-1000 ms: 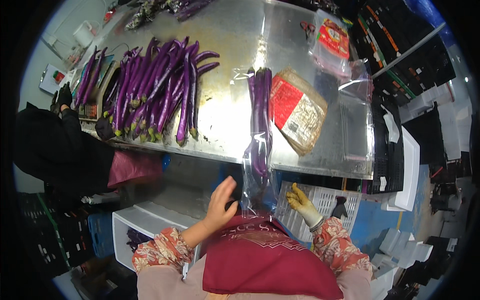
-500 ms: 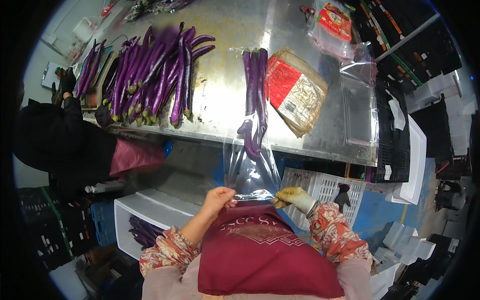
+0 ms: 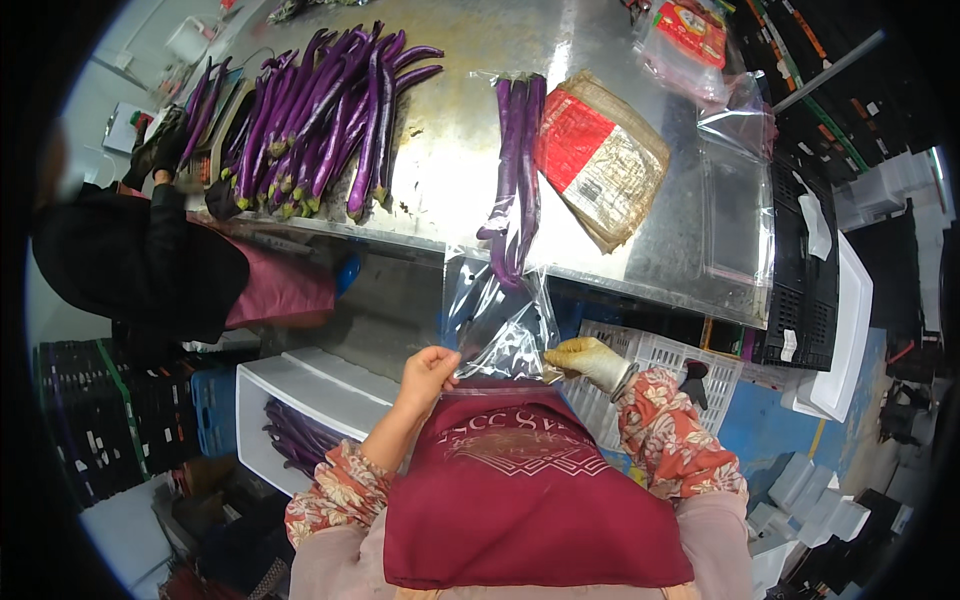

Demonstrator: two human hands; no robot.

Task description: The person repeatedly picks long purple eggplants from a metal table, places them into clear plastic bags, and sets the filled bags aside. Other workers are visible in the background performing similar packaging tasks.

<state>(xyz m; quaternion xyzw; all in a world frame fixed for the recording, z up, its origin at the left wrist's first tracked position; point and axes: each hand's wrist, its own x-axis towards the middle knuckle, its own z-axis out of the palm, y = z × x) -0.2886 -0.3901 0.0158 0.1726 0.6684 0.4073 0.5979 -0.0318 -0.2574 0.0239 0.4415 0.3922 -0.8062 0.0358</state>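
Several long purple eggplants (image 3: 517,150) lie inside a clear plastic bag (image 3: 495,325) on the metal table. The mouth of the bag hangs over the table's near edge toward my red apron. My bare left hand (image 3: 430,377) pinches the bag's left corner between thumb and fingers. On the other corner, my right hand (image 3: 592,362), in a stained pale glove, is closed on the plastic. Between both hands the bag's open end is stretched and creased. Just right of the bagged eggplants lies a flat stack of brown and red packaging (image 3: 606,160).
A heap of loose eggplants (image 3: 330,120) covers the left of the metal table (image 3: 450,170). Below it, a white foam box (image 3: 300,385) holds more eggplants. A person in black (image 3: 130,260) works at the far left. Black crates (image 3: 805,270) and a white plastic crate (image 3: 660,355) stand right.
My hands have shifted slightly upward with the bag's mouth, which now looks more crumpled. The person at left has moved their hands onto eggplants. The whole view has shifted a little.
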